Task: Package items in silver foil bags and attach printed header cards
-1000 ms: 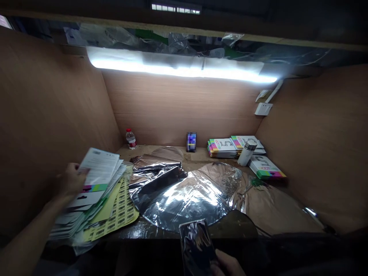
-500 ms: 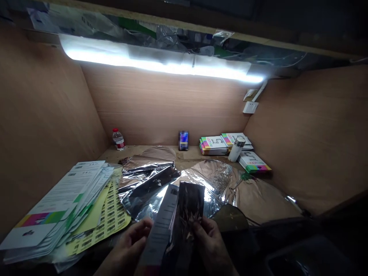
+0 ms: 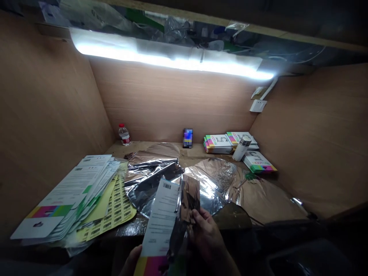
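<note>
My left hand (image 3: 131, 261) is at the bottom edge, its thumb against the side of a white printed packet (image 3: 161, 214) with a barcode and a coloured lower end; its other fingers are mostly hidden. My right hand (image 3: 207, 234) is closed, pinching a folded shiny brown foil balloon (image 3: 191, 195) between thumb and fingers. The folded foil lies along the packet's right side; whether it is partly inside cannot be made out. Behind both hands, large flat foil sheets (image 3: 209, 176) in silver and rose-brown spread over the table.
At left lie a stack of white printed packets (image 3: 66, 191) and yellow barcode label sheets (image 3: 115, 207). Along the back stand a water bottle (image 3: 124, 135), a phone (image 3: 188, 138), stacked finished-looking packs (image 3: 218, 143) and a white flask (image 3: 241, 148). Wooden walls enclose three sides.
The packet has tilted, showing more of its printed face. My left hand has moved down along its edge. The right hand still pinches the foil, and the view has shifted slightly.
</note>
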A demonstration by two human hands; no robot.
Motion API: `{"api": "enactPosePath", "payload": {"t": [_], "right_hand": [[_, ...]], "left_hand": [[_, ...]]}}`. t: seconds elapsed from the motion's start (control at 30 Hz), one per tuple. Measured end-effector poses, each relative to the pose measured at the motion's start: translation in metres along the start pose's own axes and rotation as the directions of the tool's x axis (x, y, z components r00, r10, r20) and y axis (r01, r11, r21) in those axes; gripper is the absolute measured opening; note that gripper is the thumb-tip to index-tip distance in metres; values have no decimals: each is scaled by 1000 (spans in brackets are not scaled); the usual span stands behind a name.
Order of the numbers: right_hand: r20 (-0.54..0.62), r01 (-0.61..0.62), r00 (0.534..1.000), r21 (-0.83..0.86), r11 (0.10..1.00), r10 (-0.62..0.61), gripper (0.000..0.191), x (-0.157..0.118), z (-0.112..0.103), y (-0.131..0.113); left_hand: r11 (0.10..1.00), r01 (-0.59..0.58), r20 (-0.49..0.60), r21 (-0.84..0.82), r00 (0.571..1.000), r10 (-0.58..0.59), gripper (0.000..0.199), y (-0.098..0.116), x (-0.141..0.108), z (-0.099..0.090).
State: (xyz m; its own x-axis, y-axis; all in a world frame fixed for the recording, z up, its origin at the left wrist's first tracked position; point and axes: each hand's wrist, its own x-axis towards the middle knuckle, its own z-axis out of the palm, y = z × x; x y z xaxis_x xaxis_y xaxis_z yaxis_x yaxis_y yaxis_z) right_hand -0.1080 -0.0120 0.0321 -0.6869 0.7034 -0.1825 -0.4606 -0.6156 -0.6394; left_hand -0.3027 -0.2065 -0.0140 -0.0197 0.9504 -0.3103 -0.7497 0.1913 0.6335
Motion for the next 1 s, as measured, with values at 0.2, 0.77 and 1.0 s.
{"api": "enactPosePath", "payload": {"t": [0.2,0.77,1.0], "right_hand": [[-69,-127,988,143,982,138,31,-26,-17,-14],[311,-341,844,-319,884,437,40,-46,-27,-7],[120,-118,978,-371,921,173,42,-20,2,-8]], "left_hand": [[963,-212,231,-164,941,247,88,27,25,56],[854,-406,146,-326,871,469,81,54,66,102],[890,-306,247,-337,884,397,67,38,76,111]]}}
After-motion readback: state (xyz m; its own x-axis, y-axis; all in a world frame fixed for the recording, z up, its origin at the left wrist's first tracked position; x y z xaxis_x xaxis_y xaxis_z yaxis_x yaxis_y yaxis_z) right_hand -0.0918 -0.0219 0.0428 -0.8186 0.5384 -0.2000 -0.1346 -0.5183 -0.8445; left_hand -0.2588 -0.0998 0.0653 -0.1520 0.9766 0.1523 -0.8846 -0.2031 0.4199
